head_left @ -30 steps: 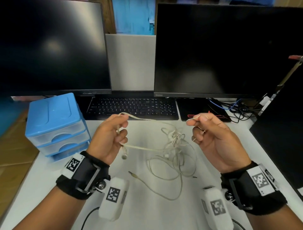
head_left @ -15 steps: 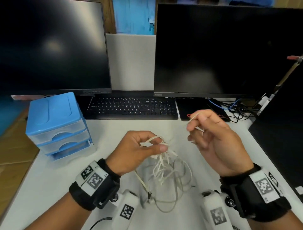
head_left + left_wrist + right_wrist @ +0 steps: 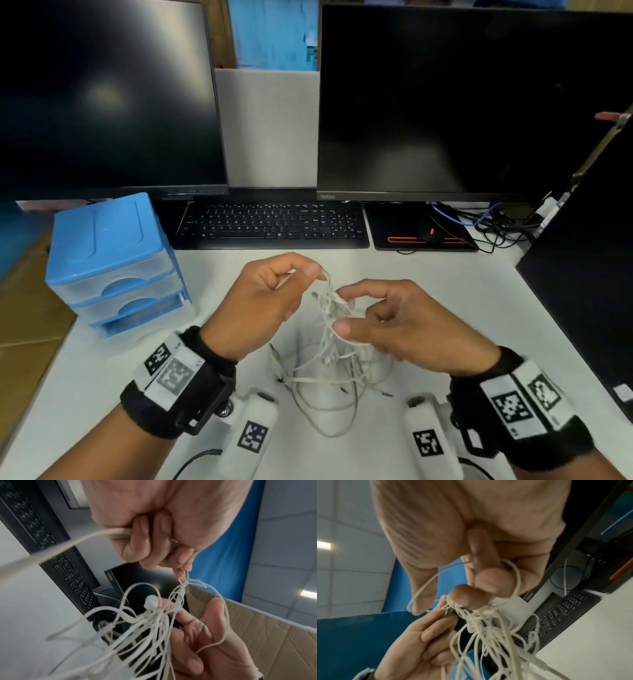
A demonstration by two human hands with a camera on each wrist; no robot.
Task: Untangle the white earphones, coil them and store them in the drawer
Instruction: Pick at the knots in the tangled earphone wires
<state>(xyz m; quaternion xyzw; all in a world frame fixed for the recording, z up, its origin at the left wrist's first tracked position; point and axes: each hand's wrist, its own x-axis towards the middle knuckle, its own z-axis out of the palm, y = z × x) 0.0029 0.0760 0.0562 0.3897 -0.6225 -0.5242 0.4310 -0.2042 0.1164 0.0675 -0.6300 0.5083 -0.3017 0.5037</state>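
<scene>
The white earphones hang as a tangled knot of thin cable between both hands above the white desk; loose loops trail onto the desk. My left hand pinches strands at the top of the knot with thumb and forefinger, its other fingers curled round a cable. My right hand pinches the knot from the right. One earbud shows in the tangle. The blue drawer unit stands at the left, all drawers shut.
A black keyboard lies behind the hands, with two dark monitors above it. A black mouse on a mousepad and a bundle of cables sit at the back right. A dark panel borders the desk's right side.
Both hands have come together at the knot. The left hand moved right from a spread-out cable to the tangle; the right hand dropped down and left onto it.
</scene>
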